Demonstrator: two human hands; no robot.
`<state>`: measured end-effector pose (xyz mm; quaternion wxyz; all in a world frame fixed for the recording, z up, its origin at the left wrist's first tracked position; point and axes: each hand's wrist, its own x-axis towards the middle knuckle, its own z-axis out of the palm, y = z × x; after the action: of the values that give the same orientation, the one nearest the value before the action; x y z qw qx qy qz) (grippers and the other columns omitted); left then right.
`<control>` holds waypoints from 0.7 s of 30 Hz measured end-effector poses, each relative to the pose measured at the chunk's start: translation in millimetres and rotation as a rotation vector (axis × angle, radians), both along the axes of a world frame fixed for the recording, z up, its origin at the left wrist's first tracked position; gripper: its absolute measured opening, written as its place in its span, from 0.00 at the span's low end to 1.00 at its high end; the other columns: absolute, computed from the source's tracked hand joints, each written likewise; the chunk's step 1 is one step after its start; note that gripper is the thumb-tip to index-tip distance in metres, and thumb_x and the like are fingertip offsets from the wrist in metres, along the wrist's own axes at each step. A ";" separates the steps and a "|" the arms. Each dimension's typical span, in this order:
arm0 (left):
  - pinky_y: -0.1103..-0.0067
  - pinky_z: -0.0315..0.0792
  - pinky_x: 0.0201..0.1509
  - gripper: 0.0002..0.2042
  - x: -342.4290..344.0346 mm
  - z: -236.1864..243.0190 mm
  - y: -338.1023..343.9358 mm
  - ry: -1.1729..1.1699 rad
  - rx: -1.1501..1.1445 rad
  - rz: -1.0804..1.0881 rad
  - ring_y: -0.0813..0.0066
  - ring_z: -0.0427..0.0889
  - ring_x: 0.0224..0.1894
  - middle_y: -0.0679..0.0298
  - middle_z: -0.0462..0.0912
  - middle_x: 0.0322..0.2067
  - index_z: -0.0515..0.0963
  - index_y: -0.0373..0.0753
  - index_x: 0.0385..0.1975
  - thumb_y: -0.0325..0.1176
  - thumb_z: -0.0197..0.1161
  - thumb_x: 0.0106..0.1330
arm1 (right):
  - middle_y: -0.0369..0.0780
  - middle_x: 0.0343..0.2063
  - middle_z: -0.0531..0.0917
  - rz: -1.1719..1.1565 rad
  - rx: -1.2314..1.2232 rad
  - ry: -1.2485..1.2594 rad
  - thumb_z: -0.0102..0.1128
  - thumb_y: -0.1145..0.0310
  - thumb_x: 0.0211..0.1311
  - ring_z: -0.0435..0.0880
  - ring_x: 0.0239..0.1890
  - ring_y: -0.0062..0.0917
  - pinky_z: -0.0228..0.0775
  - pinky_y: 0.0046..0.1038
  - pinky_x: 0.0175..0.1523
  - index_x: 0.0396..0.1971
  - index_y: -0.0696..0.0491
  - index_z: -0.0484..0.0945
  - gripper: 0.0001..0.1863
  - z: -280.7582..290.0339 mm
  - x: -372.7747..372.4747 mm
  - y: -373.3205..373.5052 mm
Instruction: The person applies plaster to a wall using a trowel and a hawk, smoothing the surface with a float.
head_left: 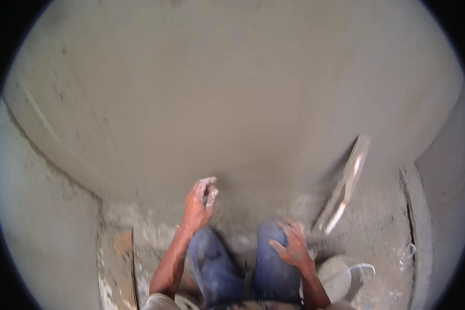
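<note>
Just beyond the blue jeans (279, 276), the left hand (198, 204) curves empty fingers, narrowly parted from the thumb; over their right knee, the right hand (293, 243) spreads thumb wide. Right of the jeans, the straightedge bar (347, 183) slants, its long axis pointing away and rightward.

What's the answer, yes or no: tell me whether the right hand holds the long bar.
No, the right hand is at the right knee, apart from the long bar.
</note>
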<state>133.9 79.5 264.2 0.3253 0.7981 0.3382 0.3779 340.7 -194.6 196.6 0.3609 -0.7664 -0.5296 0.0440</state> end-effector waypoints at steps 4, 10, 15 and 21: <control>0.57 0.64 0.74 0.32 -61.9 -142.8 18.6 0.566 -0.087 -0.025 0.45 0.70 0.69 0.45 0.70 0.68 0.68 0.40 0.71 0.40 0.71 0.70 | 0.50 0.64 0.77 0.048 -0.035 -0.084 0.76 0.61 0.58 0.76 0.65 0.49 0.60 0.56 0.71 0.63 0.51 0.79 0.32 -55.0 -10.8 67.6; 0.54 0.52 0.81 0.46 -163.5 -235.4 -50.4 0.670 -0.412 0.224 0.38 0.53 0.79 0.45 0.53 0.78 0.53 0.43 0.81 0.52 0.70 0.69 | 0.51 0.61 0.78 0.204 -0.142 -0.059 0.72 0.68 0.61 0.77 0.60 0.43 0.53 0.49 0.71 0.60 0.56 0.80 0.26 -92.3 -33.9 90.4; 0.60 0.57 0.79 0.34 -214.8 -175.5 -97.6 0.243 -0.642 0.409 0.50 0.62 0.76 0.45 0.60 0.75 0.58 0.34 0.78 0.39 0.62 0.77 | 0.49 0.63 0.76 0.279 -0.317 0.060 0.65 0.69 0.66 0.72 0.63 0.46 0.53 0.50 0.71 0.58 0.58 0.82 0.21 -49.8 -62.8 102.7; 0.71 0.77 0.57 0.21 -371.2 -90.8 -220.8 -0.237 -1.179 1.003 0.67 0.84 0.54 0.56 0.85 0.50 0.78 0.32 0.60 0.46 0.56 0.83 | 0.52 0.62 0.75 0.462 -0.498 0.193 0.53 0.70 0.75 0.68 0.66 0.47 0.55 0.47 0.71 0.59 0.63 0.79 0.19 52.2 -156.5 94.8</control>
<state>-237.3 -141.4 173.4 0.5197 0.1997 0.7663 0.3207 184.2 -99.8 248.7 0.1917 -0.6833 -0.6253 0.3245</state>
